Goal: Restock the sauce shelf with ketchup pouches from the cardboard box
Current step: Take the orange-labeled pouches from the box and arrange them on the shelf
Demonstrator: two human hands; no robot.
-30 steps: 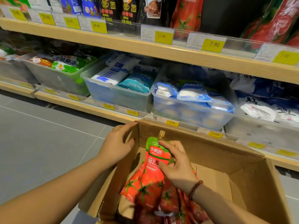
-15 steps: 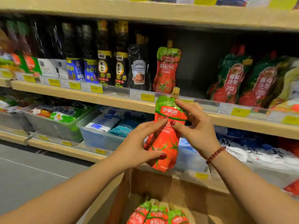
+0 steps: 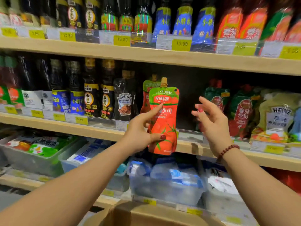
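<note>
A red and green ketchup pouch (image 3: 164, 121) with a tan spout cap is held upright in front of the middle sauce shelf (image 3: 91, 126). My left hand (image 3: 140, 131) grips it from the left, thumb across its lower front and forefinger over the label. My right hand (image 3: 210, 121) hovers just right of the pouch, fingers spread, touching nothing. A matching pouch (image 3: 146, 93) stands on the shelf directly behind the held one. A dark empty gap (image 3: 189, 98) lies to its right. Only the cardboard box's top edge (image 3: 146, 214) shows at the bottom.
Dark sauce bottles (image 3: 91, 95) and a Heinz pouch (image 3: 124, 100) fill the shelf to the left. Other tomato pouches (image 3: 241, 111) stand to the right. Clear bins of packets (image 3: 164, 181) sit on the lower shelf. Bottles line the top shelf (image 3: 146, 56).
The pouch was lifted out of the box and raised to the middle shelf. My right hand let go of it and opened; my left hand now holds it alone.
</note>
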